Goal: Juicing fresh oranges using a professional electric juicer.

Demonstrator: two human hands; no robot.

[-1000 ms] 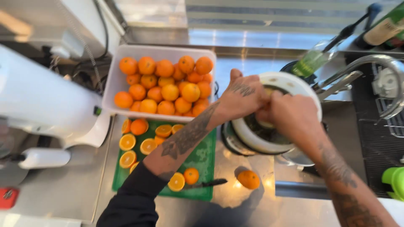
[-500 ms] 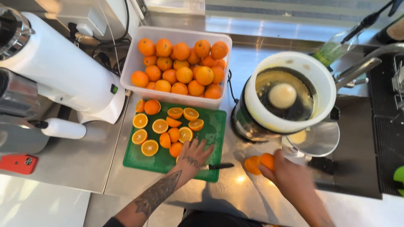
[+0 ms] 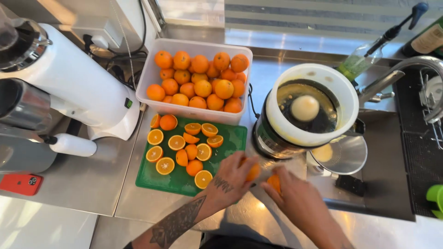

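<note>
My left hand point(image 3: 232, 179) is closed over an orange piece point(image 3: 253, 172) just off the right edge of the green cutting board point(image 3: 152, 180). Beside it, my right hand point(image 3: 295, 199) grips another orange piece point(image 3: 274, 182) with its fingertips. Both hands sit on the steel counter in front of the citrus juicer point(image 3: 277, 138), whose white bowl point(image 3: 344, 94) has a pale cone point(image 3: 305, 107) in its middle. Several cut orange halves point(image 3: 176, 142) lie on the board. I cannot make out a knife.
A white tub of whole oranges point(image 3: 199, 78) stands behind the board. A metal jug point(image 3: 346, 154) with juice sits under the juicer's spout. A large white machine point(image 3: 78, 87) and a red phone point(image 3: 20, 183) are at left; a tap point(image 3: 406, 69) and spray bottle point(image 3: 362, 62) at right.
Both hands left the juicer bowl and came down to the counter. My left hand slid from the board's edge onto an orange piece beside my right hand.
</note>
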